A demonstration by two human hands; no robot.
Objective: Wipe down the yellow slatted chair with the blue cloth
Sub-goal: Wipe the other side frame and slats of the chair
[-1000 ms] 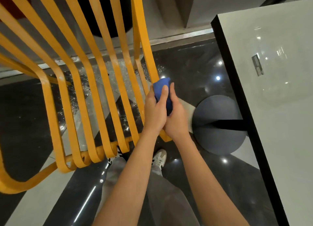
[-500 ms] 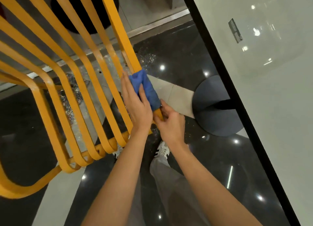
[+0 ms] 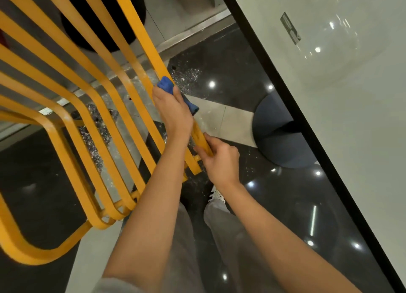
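The yellow slatted chair (image 3: pixel 92 99) fills the left half of the view, its slats running from top centre down to a curved frame at the lower left. My left hand (image 3: pixel 173 112) wraps the blue cloth (image 3: pixel 167 85) around the rightmost slat, with the cloth showing above and to the right of my fingers. My right hand (image 3: pixel 219 158) grips the lower end of that same slat, just below my left hand. Most of the cloth is hidden under my left palm.
A pale glossy table (image 3: pixel 329 95) with a black edge runs diagonally down the right side. Its round dark base (image 3: pixel 283 134) stands on the shiny black floor close to my right hand. My grey trousers and a white shoe (image 3: pixel 216 197) are below the chair.
My left hand has slid the cloth further up the rightmost slat. My right hand has shifted from the cloth to the slat's lower end. The view has tilted left.
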